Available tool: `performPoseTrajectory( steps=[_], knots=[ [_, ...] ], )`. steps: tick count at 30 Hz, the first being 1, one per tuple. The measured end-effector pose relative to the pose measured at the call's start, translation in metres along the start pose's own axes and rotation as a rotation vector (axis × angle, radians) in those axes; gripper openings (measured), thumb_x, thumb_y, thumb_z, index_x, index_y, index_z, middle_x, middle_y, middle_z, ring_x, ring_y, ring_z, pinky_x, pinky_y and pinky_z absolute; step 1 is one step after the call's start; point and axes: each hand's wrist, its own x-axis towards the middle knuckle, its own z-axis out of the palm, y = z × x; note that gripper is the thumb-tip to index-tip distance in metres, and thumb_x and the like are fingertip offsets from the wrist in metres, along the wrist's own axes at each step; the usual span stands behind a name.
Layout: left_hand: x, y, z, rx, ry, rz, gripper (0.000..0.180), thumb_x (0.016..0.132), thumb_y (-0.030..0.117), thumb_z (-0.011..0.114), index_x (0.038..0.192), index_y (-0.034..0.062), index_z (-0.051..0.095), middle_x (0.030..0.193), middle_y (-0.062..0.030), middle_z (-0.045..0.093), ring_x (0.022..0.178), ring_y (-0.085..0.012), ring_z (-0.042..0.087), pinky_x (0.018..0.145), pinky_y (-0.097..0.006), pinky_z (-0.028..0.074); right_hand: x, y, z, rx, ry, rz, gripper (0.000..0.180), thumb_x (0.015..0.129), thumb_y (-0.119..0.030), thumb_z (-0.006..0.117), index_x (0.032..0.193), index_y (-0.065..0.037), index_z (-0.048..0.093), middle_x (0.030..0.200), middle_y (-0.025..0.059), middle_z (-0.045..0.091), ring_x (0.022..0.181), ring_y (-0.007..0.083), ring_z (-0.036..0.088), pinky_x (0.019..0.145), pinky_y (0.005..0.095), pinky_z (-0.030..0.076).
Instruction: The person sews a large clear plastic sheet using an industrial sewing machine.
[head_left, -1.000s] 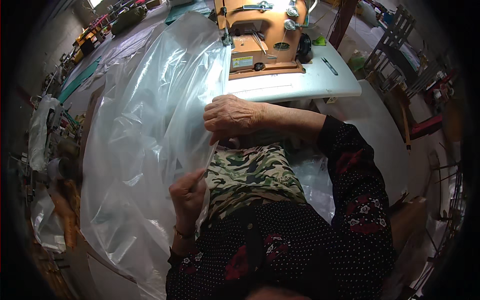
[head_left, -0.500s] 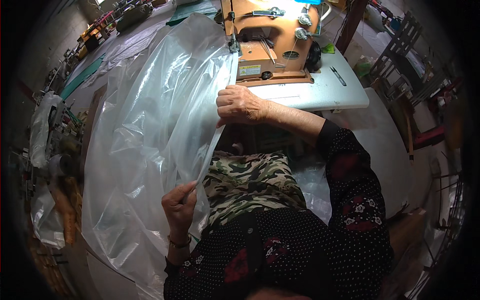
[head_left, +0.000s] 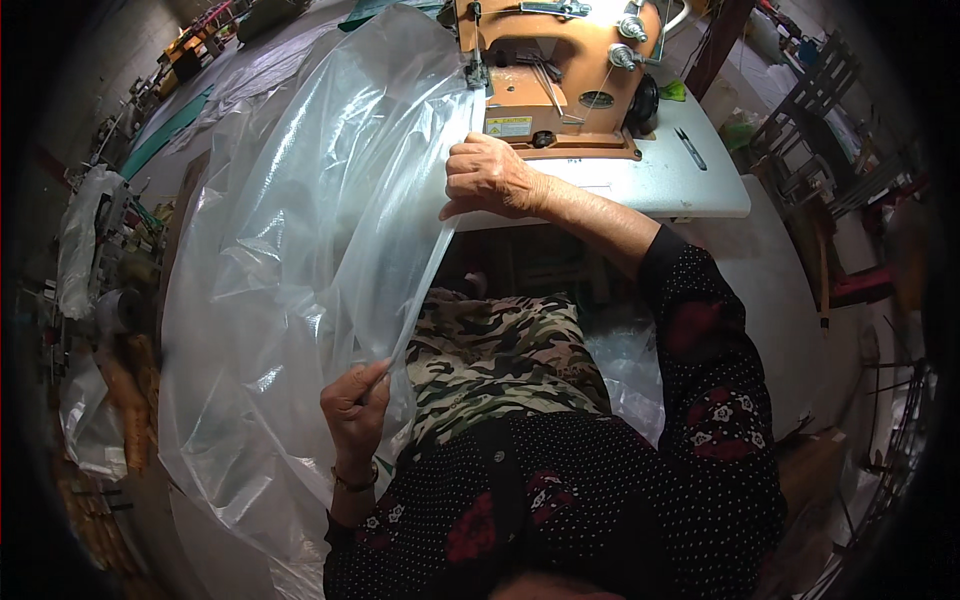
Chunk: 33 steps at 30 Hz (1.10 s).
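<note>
A large sheet of clear plastic (head_left: 270, 290) drapes over the left side of the table and hangs toward me. Its folded right edge runs up beneath the needle area of an orange sewing machine (head_left: 590, 110). Close in front of the machine, my right hand (head_left: 490, 178) is closed around that edge. Lower down, near my lap, my left hand (head_left: 355, 402) pinches the same edge between thumb and fingers. The edge lies fairly straight between the two hands. Part of the fingers of both hands is hidden by the hands themselves.
Tweezers (head_left: 690, 148) lie on the white machine table (head_left: 700, 195) to the right of the machine. A dark slatted rack (head_left: 800, 100) stands at the far right. Bundled clear plastic (head_left: 88, 245) hangs at the left. Camouflage cloth (head_left: 500, 350) covers my lap.
My right hand has shifted slightly up and appears nearer the machine, still holding the plastic edge. The left hand stays nearly in place, still pinching. The whole view has tilted a little.
</note>
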Motion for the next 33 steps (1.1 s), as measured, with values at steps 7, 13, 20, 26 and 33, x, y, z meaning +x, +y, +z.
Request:
performPoseTrajectory(
  steps=[7, 13, 20, 26, 33],
  knots=[
    [-0.003, -0.002, 0.002, 0.038, 0.006, 0.037, 0.027, 0.082, -0.007, 0.064, 0.107, -0.0017, 0.071, 0.064, 0.0043, 0.040, 0.058, -0.0040, 0.034, 0.052, -0.021, 0.027, 0.001, 0.015, -0.002, 0.017, -0.028, -0.002, 0.038, 0.075, -0.037, 0.076, 0.071, -0.010, 0.049, 0.073, 0.0033, 0.048, 0.074, 0.0213, 0.055, 0.064, 0.0354, 0.044],
    [-0.004, -0.001, 0.005, 0.012, -0.019, 0.011, 0.027, 0.082, -0.007, 0.065, 0.108, -0.0020, 0.071, 0.065, 0.0045, 0.039, 0.058, -0.0046, 0.034, 0.052, -0.022, 0.028, 0.003, 0.026, -0.006, -0.057, -0.089, 0.009, 0.036, 0.078, -0.039, 0.073, 0.074, -0.011, 0.050, 0.075, 0.0025, 0.050, 0.078, 0.0208, 0.055, 0.070, 0.0349, 0.044],
    [-0.006, -0.005, 0.003, 0.023, -0.006, 0.025, 0.025, 0.082, -0.007, 0.065, 0.107, -0.0019, 0.071, 0.065, 0.0038, 0.039, 0.059, -0.0051, 0.034, 0.052, -0.022, 0.028, 0.008, 0.047, -0.017, -0.122, -0.156, 0.030, 0.034, 0.081, -0.041, 0.071, 0.077, -0.013, 0.052, 0.076, 0.0007, 0.051, 0.079, 0.0187, 0.054, 0.073, 0.0347, 0.038],
    [-0.006, -0.006, 0.005, 0.018, -0.012, 0.033, 0.025, 0.082, -0.007, 0.064, 0.106, -0.0016, 0.071, 0.064, 0.0032, 0.039, 0.058, -0.0057, 0.034, 0.052, -0.022, 0.028, 0.007, 0.051, -0.024, -0.092, -0.193, 0.049, 0.034, 0.079, -0.035, 0.075, 0.075, -0.010, 0.052, 0.080, 0.0034, 0.050, 0.083, 0.0221, 0.052, 0.076, 0.0361, 0.040],
    [-0.005, -0.005, 0.004, 0.021, -0.031, 0.042, 0.026, 0.082, -0.008, 0.063, 0.107, -0.0020, 0.071, 0.064, 0.0017, 0.039, 0.058, -0.0061, 0.036, 0.052, -0.023, 0.029, 0.008, 0.052, -0.025, -0.169, -0.193, 0.031, 0.036, 0.083, -0.042, 0.070, 0.075, -0.011, 0.054, 0.081, 0.0023, 0.051, 0.085, 0.0203, 0.052, 0.075, 0.0348, 0.040]
  ],
)
